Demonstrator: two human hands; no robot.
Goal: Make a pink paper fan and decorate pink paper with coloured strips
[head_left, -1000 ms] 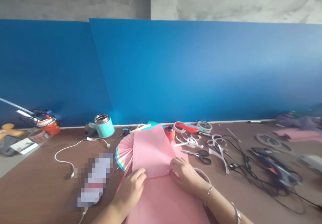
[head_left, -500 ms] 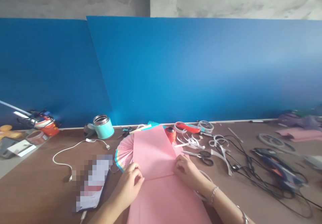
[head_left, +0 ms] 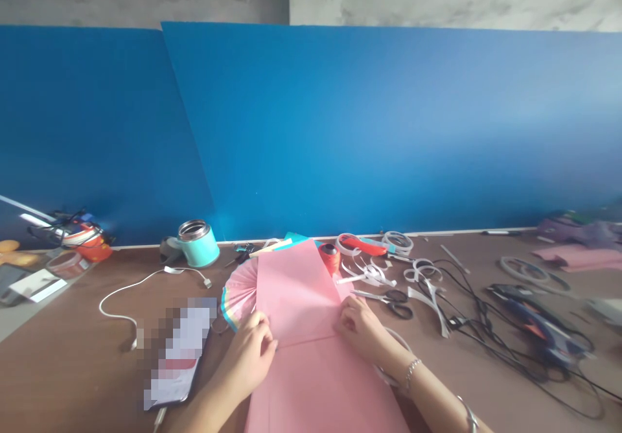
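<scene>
A long pink sheet of paper lies in front of me, with a crosswise line, a crease or an edge, between my hands. At its left edge my left hand is closed, thumb and fingers pinching the paper near that line. My right hand grips the opposite edge with curled fingers; their tips are partly hidden. A pleated pink paper fan with a blue and yellow rim sticks out from beneath the sheet on the left. Beside my right hand lie black-handled scissors.
Left of the paper are a phone, a white cable and a turquoise mug. On the right lie white paper strips, a red thread spool, black cords and a dark blue tool. A blue partition stands behind.
Both hands stay at the paper's edges, almost unmoved. The view has shifted slightly, so the partition's top edge sits a little higher.
</scene>
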